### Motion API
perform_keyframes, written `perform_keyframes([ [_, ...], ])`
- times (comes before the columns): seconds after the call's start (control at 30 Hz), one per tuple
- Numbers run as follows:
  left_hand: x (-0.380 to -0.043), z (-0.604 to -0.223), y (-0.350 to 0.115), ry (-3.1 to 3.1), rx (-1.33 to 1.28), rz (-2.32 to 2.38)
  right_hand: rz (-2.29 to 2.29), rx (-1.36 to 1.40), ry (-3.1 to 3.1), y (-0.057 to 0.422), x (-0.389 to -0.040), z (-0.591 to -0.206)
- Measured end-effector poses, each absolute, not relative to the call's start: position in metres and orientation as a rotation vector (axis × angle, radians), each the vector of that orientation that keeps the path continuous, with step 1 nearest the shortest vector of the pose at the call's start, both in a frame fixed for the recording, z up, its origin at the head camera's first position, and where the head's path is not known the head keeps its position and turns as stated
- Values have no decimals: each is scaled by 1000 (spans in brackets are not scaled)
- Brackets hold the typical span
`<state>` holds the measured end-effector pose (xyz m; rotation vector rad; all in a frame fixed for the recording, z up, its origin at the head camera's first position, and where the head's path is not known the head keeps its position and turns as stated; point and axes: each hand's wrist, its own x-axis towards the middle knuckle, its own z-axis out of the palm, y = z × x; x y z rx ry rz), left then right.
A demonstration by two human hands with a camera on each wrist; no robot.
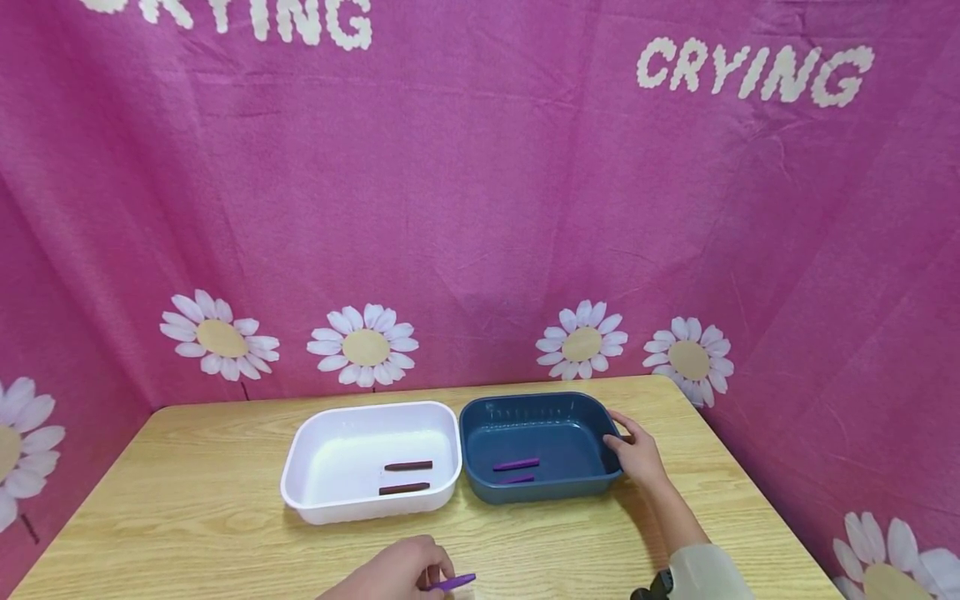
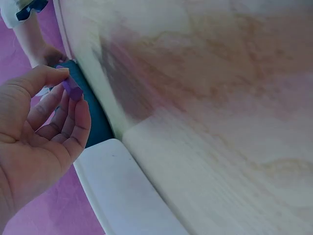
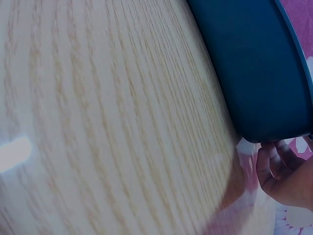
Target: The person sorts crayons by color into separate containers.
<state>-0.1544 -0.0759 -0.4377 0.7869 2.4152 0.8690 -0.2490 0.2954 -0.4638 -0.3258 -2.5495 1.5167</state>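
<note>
My left hand (image 1: 408, 570) pinches a purple crayon (image 1: 454, 582) between thumb and fingertips, above the table in front of the trays. In the left wrist view the crayon (image 2: 73, 90) points its end toward the camera. With thumb inside and fingers outside, my right hand (image 1: 636, 451) grips the right rim of a dark blue tray (image 1: 540, 492). Two purple crayons (image 1: 516, 464) lie in that tray, the nearer one partly hidden by the front wall. Touching it on the left is a white tray (image 1: 352, 510), holding two dark brown crayons (image 1: 408, 466).
Both trays stand on a light wood-grain table (image 1: 187, 483). A pink curtain (image 1: 465, 208) with daisies and white lettering hangs behind and along the sides of the table. A dark band (image 1: 654, 586) circles my right wrist, by the pale sleeve (image 1: 708, 573).
</note>
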Motion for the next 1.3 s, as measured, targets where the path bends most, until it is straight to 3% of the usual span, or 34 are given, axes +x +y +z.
perform_keyframes([
  [0.27,-156,-424,-74,2417,694,941,1529,-356,-2540,295,-249,-464],
  [0.77,-172,-407,-68,2644,1085,1041,1511,-352,-2549,295,-249,-464],
  [1.3,-187,-400,-59,2664,1086,1115,1510,-333,-2528,295,-249,-464],
])
